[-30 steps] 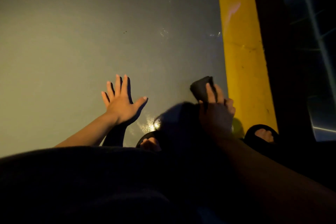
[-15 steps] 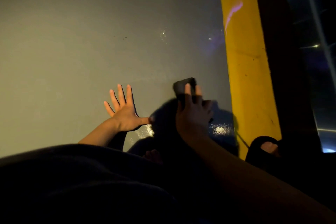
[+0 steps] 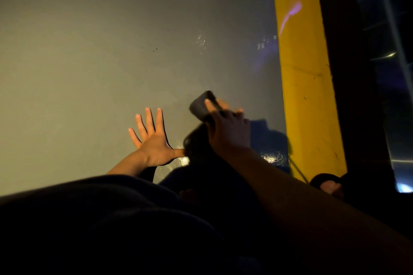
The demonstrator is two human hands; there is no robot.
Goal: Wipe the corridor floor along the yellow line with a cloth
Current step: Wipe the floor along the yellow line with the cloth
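— Where's the one view taken from?

— From the person's head, tipped forward and steeply down at the grey floor point(image 3: 93, 69). It's wide-angle, so the edges bend.

— How near?

— Close. The person's dark clothing point(image 3: 111, 225) fills the bottom of the frame, and both forearms reach away from the lens; the left hand point(image 3: 152, 140) and right hand point(image 3: 228, 131) sit near the middle.

— Which way does it face?

— Along the corridor, with the yellow line point(image 3: 304, 87) running up the right side and a sandalled foot point(image 3: 328, 183) at the lower right edge.

— Any second view to compare?

— No, only this one.
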